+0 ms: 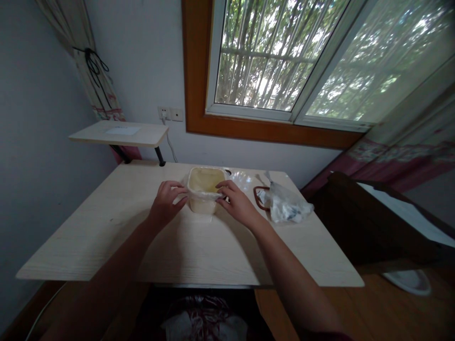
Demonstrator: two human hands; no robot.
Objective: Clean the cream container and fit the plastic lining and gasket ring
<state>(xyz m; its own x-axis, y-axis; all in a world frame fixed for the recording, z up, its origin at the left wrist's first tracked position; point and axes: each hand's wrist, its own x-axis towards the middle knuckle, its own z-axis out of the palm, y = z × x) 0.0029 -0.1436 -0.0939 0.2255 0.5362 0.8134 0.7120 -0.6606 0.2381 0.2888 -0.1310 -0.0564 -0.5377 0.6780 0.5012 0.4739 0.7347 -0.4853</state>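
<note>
A small cream-coloured square bin (202, 207) stands on the table with its opening facing up. Clear plastic bag film (204, 195) is draped around its rim. On the bin's left side, my left hand (168, 201) pinches the film between thumb and fingers. Opposite it, my right hand (234, 199) has its fingers over the right front of the rim and its thumb below, gripping the film there. Inside the bin I see only its pale yellowish walls. How far the film reaches inside is hard to make out.
To the right on the table (213, 251) lie a crumpled clear plastic bag (289, 203) and a brown ring-shaped handle (261, 203). A raised shelf (142, 135) with a paper stands at the back left. A dark piece of furniture (330, 222) borders the right.
</note>
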